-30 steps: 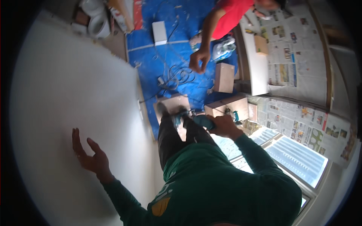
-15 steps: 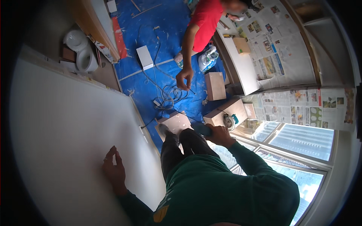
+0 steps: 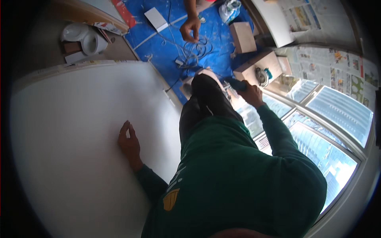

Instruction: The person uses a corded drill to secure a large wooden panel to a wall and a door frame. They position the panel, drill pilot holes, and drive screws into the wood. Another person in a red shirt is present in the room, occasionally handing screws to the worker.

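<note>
My left hand [image 3: 129, 144] is at the large white vertical surface [image 3: 63, 131], seemingly resting against it, fingers extended and nothing held. My right hand [image 3: 252, 93] grips a dark teal power tool [image 3: 236, 84] beside my raised leg [image 3: 204, 87]; the tool's far end is hard to make out. Just beyond it, a circular saw [image 3: 262, 77] lies on a pale wooden box [image 3: 248, 70]. A pinkish board or block [image 3: 186, 88] shows partly behind my legs.
A co-worker's hand [image 3: 190, 27] hangs over the blue sheet [image 3: 151, 43] with coiled cables [image 3: 198, 50], a white box [image 3: 156, 19], a bag [image 3: 229, 10] and a wooden box [image 3: 243, 36]. Toilet fixtures [image 3: 93, 43] stand left, windows [image 3: 339, 119] and newspaper-covered surfaces [image 3: 309, 65] right.
My view has swung. My left hand has moved right along the white surface, fingers closer together. My knee has risen. The co-worker has slid higher in view. The tool remains in my right hand.
</note>
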Demonstrator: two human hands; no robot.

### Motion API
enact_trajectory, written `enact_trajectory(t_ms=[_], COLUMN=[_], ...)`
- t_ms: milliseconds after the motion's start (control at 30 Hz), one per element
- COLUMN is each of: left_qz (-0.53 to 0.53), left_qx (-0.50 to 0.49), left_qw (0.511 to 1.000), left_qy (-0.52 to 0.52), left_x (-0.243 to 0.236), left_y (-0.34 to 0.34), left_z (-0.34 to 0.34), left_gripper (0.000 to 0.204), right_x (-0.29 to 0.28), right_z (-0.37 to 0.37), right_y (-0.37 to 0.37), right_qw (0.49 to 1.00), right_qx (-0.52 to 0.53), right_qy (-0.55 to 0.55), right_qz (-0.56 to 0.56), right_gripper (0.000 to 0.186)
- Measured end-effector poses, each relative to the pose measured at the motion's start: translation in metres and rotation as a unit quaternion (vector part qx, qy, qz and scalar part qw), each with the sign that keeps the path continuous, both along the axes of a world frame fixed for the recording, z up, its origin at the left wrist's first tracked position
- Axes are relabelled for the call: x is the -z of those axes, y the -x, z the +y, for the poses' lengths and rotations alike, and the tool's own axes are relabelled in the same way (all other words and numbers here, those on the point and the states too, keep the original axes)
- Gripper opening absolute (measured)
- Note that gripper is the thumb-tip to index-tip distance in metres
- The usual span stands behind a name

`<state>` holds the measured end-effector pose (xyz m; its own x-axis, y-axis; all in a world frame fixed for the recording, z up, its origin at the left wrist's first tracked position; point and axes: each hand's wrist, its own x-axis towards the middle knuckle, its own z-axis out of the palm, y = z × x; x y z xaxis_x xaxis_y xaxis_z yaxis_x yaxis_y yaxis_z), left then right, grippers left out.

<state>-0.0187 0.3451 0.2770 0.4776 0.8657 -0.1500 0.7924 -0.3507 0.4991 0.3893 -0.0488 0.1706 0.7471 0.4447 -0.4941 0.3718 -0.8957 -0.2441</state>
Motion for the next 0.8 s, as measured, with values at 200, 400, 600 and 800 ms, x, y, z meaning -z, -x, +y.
enact_trajectory(t_ms=[200,400,600,800], left_qz=[0.042,0.122,0.241,0.432], left_qx=[0.013,0.091,0.23,0.311], left_qw=[0.999,0.988,0.933,0.84], left_qy=[-0.01,-0.031,-0.134,-0.106], left_x=[0.001,0.004,0.065,0.147], left_y=[-0.007,-0.04,-0.05,-0.053], left_z=[-0.001,0.015,0.067,0.061], left_gripper=[0.025,0.025,0.029,0.043], right_x=[0.039,0.098,0.219,0.349], right_z=[-0.045,-0.068,-0.071,-0.058], right_y=[0.007,0.008,0.001,-0.014], right_qw=[0.997,0.993,0.989,0.98], right_qx=[0.065,0.089,0.106,0.141], right_qy=[0.022,0.04,0.044,0.055], right_qz=[0.03,0.07,0.094,0.131], right_gripper=[0.055,0.058,0.059,0.051])
